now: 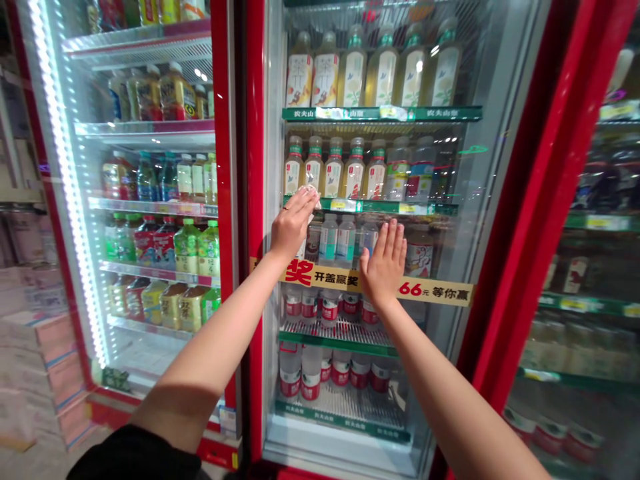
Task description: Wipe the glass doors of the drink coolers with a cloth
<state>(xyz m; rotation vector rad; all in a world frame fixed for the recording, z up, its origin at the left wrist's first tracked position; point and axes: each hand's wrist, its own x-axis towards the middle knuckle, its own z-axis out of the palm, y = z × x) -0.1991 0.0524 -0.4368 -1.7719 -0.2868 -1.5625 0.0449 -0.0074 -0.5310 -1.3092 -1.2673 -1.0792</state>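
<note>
The left hand lies flat on the glass door of a drinks cooler. Its fingers are stretched out, not curled, and they pin a small white cloth against the pane by the fingertips instead of clasping it. The cloth sits up and slightly right of the palm, level with a green shelf edge behind the glass. This hand is the one on the cloth. The right hand is spread open lower and further right, palm on the same pane, holding nothing and well apart from the cloth. Its heel rests on a yellow printed strip stuck across the door. Most of the glass extends right of and below the cloth. Behind it stand pale tea bottles above and red-labelled water bottles below, all out of touch. A red door frame bounds the pane on the right, and a neighbouring lit cabinet stands to the left.
</note>
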